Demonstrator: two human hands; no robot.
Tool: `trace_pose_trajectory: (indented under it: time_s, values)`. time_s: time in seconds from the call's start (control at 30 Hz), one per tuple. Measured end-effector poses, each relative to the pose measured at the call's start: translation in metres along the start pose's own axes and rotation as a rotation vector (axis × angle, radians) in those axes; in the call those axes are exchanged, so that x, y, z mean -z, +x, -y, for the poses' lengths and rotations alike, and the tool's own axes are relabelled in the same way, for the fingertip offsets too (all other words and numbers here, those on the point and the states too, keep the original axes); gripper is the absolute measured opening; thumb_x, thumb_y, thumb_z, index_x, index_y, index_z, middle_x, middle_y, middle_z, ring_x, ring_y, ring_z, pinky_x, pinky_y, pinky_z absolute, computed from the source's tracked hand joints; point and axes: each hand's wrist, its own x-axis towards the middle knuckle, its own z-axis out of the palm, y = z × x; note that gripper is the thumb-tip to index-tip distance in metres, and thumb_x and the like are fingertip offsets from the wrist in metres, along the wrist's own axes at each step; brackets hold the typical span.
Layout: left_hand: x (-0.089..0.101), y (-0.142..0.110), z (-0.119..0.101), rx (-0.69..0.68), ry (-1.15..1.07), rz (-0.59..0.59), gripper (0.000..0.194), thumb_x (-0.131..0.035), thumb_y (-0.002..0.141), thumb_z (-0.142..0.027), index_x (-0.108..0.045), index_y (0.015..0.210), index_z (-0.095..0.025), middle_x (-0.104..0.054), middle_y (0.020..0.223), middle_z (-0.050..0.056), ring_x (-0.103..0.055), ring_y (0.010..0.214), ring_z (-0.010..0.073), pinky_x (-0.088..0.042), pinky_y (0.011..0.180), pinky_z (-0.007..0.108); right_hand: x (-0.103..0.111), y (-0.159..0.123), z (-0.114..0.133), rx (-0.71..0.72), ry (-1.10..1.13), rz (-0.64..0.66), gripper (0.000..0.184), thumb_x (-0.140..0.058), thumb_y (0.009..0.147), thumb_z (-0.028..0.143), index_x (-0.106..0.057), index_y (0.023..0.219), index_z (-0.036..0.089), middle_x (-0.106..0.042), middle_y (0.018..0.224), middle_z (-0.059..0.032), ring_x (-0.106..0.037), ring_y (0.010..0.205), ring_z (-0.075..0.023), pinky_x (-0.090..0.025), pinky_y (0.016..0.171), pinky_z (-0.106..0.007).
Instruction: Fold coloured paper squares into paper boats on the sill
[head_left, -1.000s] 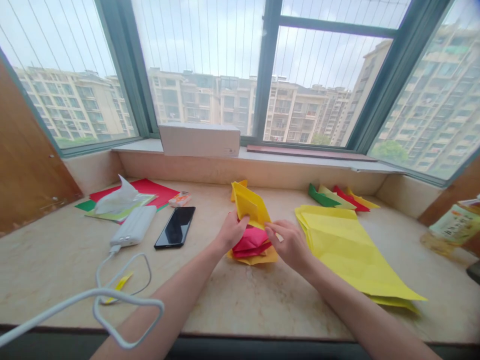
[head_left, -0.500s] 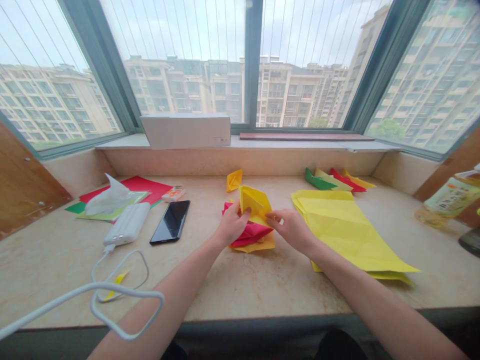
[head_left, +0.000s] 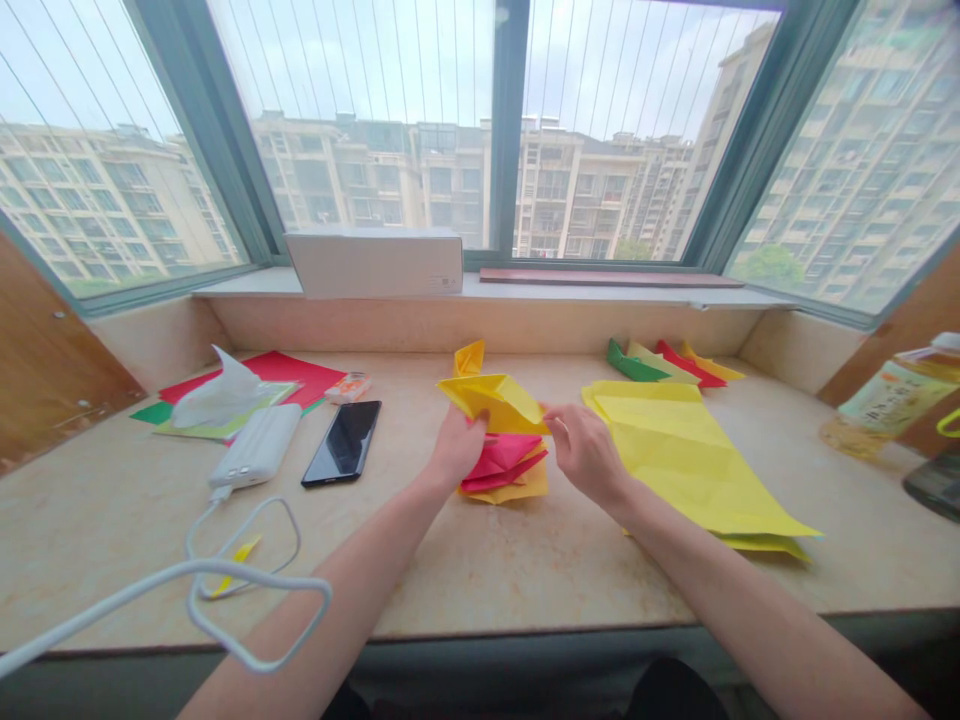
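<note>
The left hand (head_left: 459,445) clamps a folded yellow paper (head_left: 499,398) above the folded red paper (head_left: 501,460); the right hand (head_left: 585,448) (its exact contact is hard to see) seems to pinch the yellow paper's right-hand corner.

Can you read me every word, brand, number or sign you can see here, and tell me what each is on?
None can be read with certainty.
Bottle label: dark characters, too blurred to read.
White box: small print near its lower right corner, too small to read.
Small orange-and-white packet: markings too blurred to tell.
</note>
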Motion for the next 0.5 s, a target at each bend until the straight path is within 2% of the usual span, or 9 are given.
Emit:
trace_pose_trajectory:
  time_s: [0.07,0.13,0.2,0.3,0.37,0.5]
  values:
    - [0.002,0.002,0.002,-0.008,0.005,-0.018,0.031,-0.059,0.089,-0.018,-0.052,0.119,-0.018,-0.061,0.128,0.013,-0.065,0.109,0.0243,-0.063,0.071,0.030,-0.001,-0.001,0.002,-0.151,0.084,-0.038,0.019,-0.041,0.099,0.034,-0.055,0.097,0.022,-0.068,0.079,-0.0049,-0.063,0.071,-0.0205,-0.046,0.067,-0.031]
    - [0.004,0.004,0.003,-0.041,0.010,-0.044,0.031,-0.061,0.089,-0.022,-0.051,0.118,-0.018,-0.064,0.124,0.013,-0.066,0.108,0.0237,-0.061,0.074,0.030,-0.002,-0.001,0.005,-0.307,0.200,-0.055,0.023,-0.038,0.099,0.041,-0.052,0.098,0.023,-0.057,0.062,0.0015,-0.053,0.053,-0.0170,-0.039,0.054,-0.028]
    - [0.005,0.005,0.004,-0.084,0.000,-0.049,0.033,-0.060,0.090,-0.030,-0.050,0.119,-0.018,-0.067,0.118,0.012,-0.068,0.102,0.0225,-0.060,0.076,0.030,-0.002,0.001,0.008,-0.417,0.334,-0.061,0.026,-0.037,0.098,0.047,-0.050,0.097,0.024,-0.049,0.056,0.0048,-0.042,0.044,-0.0147,-0.032,0.046,-0.027]
    - [0.006,0.008,0.004,-0.127,0.022,-0.062,0.033,-0.056,0.092,-0.040,-0.051,0.116,-0.019,-0.070,0.110,0.011,-0.070,0.094,0.0205,-0.058,0.078,0.030,-0.003,0.004,0.010,-0.512,0.469,-0.072,0.030,-0.040,0.095,0.053,-0.048,0.095,0.025,-0.047,0.055,0.0054,-0.037,0.040,-0.0134,-0.028,0.042,-0.027]
    - [0.007,0.009,0.004,-0.133,0.103,-0.110,0.028,-0.054,0.092,-0.041,-0.055,0.110,-0.018,-0.071,0.107,0.010,-0.070,0.095,0.0204,-0.057,0.079,0.030,-0.004,0.005,0.009,-0.553,0.530,-0.085,0.033,-0.043,0.092,0.057,-0.048,0.095,0.025,-0.050,0.055,0.0050,-0.040,0.040,-0.0133,-0.030,0.041,-0.027]
    - [0.010,0.011,0.006,-0.132,0.195,-0.159,0.022,-0.053,0.091,-0.036,-0.060,0.102,-0.018,-0.072,0.100,0.008,-0.069,0.095,0.0215,-0.055,0.078,0.030,-0.007,0.008,0.004,-0.612,0.755,-0.085,0.034,-0.051,0.087,0.058,-0.046,0.093,0.025,-0.061,0.061,0.0015,-0.059,0.052,-0.0174,-0.044,0.048,-0.028]
